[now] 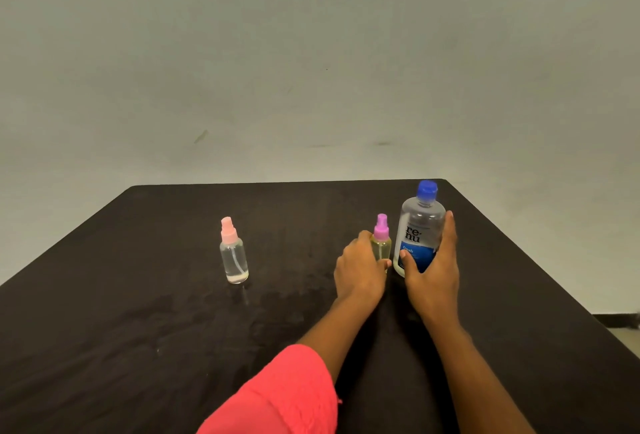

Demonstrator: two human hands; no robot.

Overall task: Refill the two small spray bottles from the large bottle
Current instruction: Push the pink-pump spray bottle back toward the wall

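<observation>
A large clear bottle (419, 222) with a blue cap and a blue label stands upright at the right of the black table (138, 329). My right hand (433, 270) is wrapped around its lower half. Just left of it stands a small spray bottle with a purple top (381, 236) holding yellowish liquid; my left hand (360, 269) grips its body. A second small spray bottle with a pink top (233, 255) stands alone at centre left, almost empty, with a little clear liquid at the bottom.
The table's far edge meets a plain grey wall (311, 69). Its right edge drops to a pale floor (623, 333). A pink-red sleeve (277, 395) covers my left forearm near the front.
</observation>
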